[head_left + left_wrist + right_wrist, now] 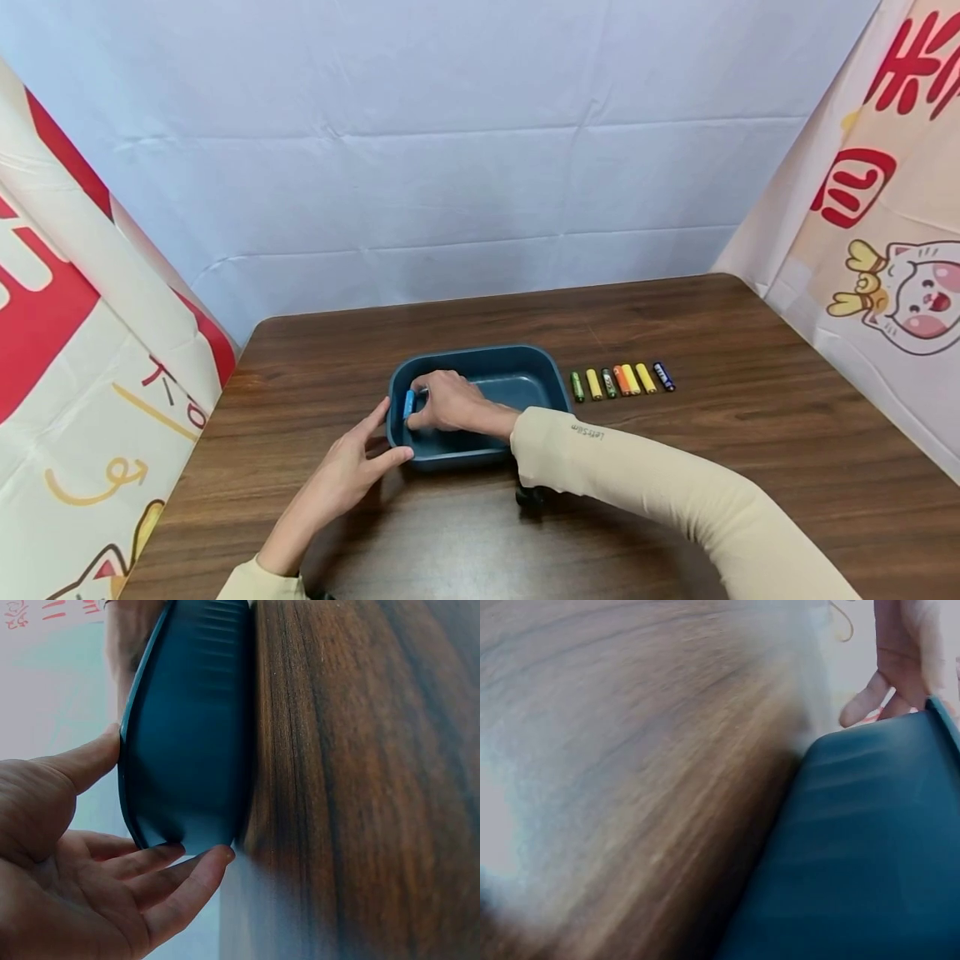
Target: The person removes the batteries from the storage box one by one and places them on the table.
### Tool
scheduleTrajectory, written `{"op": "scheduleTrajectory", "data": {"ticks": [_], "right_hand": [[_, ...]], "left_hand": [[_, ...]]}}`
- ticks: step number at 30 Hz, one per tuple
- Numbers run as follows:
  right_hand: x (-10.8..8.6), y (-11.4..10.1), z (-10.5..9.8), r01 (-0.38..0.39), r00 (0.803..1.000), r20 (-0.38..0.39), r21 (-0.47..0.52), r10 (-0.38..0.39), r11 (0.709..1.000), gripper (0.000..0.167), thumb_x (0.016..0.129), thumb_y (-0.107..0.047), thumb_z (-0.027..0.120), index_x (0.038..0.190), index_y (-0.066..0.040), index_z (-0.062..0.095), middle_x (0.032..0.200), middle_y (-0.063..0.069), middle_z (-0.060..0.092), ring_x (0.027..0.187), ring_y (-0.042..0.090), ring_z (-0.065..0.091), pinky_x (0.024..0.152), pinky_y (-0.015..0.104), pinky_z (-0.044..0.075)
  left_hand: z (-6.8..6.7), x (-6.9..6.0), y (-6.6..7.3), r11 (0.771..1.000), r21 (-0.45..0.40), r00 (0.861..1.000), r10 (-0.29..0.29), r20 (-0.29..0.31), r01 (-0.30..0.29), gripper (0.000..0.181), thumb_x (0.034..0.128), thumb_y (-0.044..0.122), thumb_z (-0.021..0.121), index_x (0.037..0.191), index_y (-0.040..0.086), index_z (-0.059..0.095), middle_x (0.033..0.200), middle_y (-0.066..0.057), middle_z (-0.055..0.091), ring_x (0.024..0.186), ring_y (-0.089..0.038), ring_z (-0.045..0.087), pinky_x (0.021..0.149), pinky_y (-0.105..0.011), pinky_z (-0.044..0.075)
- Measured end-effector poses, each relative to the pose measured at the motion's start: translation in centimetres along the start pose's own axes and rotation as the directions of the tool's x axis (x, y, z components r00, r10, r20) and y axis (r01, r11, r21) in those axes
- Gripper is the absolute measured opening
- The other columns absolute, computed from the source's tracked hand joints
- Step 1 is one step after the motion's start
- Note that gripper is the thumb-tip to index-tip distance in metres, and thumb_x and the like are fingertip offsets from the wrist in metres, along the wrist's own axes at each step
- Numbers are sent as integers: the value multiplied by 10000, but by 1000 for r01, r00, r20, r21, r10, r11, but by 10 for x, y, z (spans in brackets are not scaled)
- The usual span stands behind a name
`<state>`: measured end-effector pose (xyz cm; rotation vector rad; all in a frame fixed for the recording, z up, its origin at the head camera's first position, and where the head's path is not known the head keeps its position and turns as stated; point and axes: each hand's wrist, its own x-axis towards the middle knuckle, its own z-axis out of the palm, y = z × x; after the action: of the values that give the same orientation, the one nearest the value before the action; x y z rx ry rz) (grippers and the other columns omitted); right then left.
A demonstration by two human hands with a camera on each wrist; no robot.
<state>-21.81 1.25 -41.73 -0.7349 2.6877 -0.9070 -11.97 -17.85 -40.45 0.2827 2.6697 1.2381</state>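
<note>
A dark blue plastic bin (487, 363) stands on the table. Inside it, near the left end, my right hand (455, 403) pinches a light blue battery (408, 406) between thumb and fingers. My left hand (347, 468) rests against the bin's left end, thumb and fingers spread and fairly straight. From the left wrist, the thumb of the left hand (82, 877) touches the rim and the fingertips meet the outer wall of the bin (187, 735). The right wrist view has only the bin's side (870, 840) and part of the left hand (904, 664); the right hand is out of it.
To the right of the bin lies a row of several batteries (608, 383), green, yellow, orange and dark blue. The brown wooden table (750, 433) ends at a pale cloth backdrop (465, 150), with printed cloths (885, 250) at the sides.
</note>
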Motion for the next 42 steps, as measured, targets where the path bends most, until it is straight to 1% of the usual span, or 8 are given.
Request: {"op": "scheduleTrajectory", "data": {"ticks": [5,11,15,22,29,32,39,42], "right_hand": [[1,-1,-7,30,1000,-7,1,-30,1000,318,890,-297,783,1145,-115,729,689,-33,556,584,120,514,540,241,374],[1,-2,-20,41,999,-4,-17,-41,999,418,894,-312,777,1255,-111,714,786,-17,603,622,120,507,569,241,386],[-5,-5,-32,57,998,-11,14,-57,998,469,896,-310,781,1302,-92,693,835,2,610,663,125,509,603,245,396],[-20,0,-55,101,994,-51,45,-98,994,484,897,-315,787,1304,-76,685,901,-3,613,784,158,548,685,282,448],[-41,16,-79,122,990,-84,59,-117,991,448,904,-298,781,1278,-74,680,934,42,631,803,170,536,736,329,445],[-51,25,-90,129,987,-107,60,-122,990,461,901,-284,776,1292,-63,671,957,62,638,799,175,532,732,337,446],[-76,50,-115,106,982,-160,53,-96,993,479,899,-248,770,1318,-44,657,972,37,639,853,192,551,735,352,465],[-87,63,-127,92,980,-182,56,-80,994,459,910,-244,776,1307,-43,662,961,34,644,836,192,558,738,361,474]], "left_hand": [[-1,0,0,1000,4,1000,0,1,0,822,1006,329,699,1642,65,251,1569,-244,434,1298,-392,585,1058,-570,463],[-3,0,2,1000,5,1000,-17,6,17,849,999,363,702,1646,69,238,1571,-237,434,1298,-380,588,1053,-569,468],[-3,1,2,1000,1,1000,-20,4,20,869,987,390,711,1645,67,245,1563,-237,446,1290,-385,595,1044,-559,480],[-2,2,1,1000,-17,1000,-22,1,22,865,987,376,717,1643,63,247,1562,-245,443,1276,-384,606,1031,-541,497],[-1,3,2,1000,-1,1000,-29,0,29,860,984,361,724,1643,69,253,1577,-246,421,1274,-397,604,1023,-557,499],[-2,2,3,1000,3,1000,-29,-3,29,855,983,340,730,1643,71,257,1579,-244,419,1279,-395,601,1030,-562,493],[-2,1,3,999,14,1000,-28,1,28,848,988,345,725,1646,86,256,1598,-226,398,1313,-379,575,1073,-590,442],[-1,1,2,999,13,999,-35,3,35,850,989,341,725,1648,93,249,1611,-213,382,1335,-380,554,1092,-598,419]]}}
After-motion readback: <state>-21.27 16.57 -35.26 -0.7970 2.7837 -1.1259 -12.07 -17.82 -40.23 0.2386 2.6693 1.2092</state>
